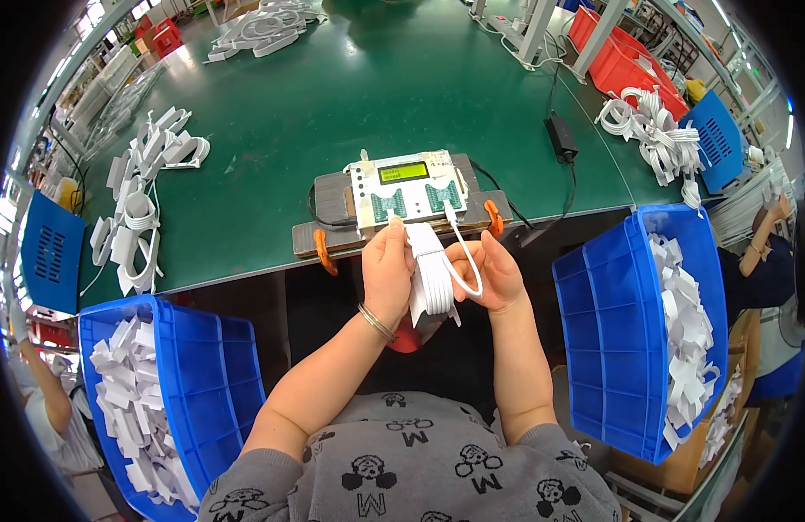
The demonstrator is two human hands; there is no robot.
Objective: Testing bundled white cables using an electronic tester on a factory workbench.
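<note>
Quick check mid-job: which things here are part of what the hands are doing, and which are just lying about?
In use:
left hand
right hand
white cable bundle
tester box

Lying about:
blue bins
black adapter
red crates
loose cable pile

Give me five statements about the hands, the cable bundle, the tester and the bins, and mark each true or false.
1. The left hand and the right hand hold a coiled white cable bundle between them. True.
2. One end of the cable is plugged into the tester with the lit green screen. True.
3. The tester sits inside a blue bin. False: it sits on a board on the green table.
4. Both blue bins are empty. False: the left bin and the right bin hold white bundles.
5. The left wrist bears a bangle. True.
</note>
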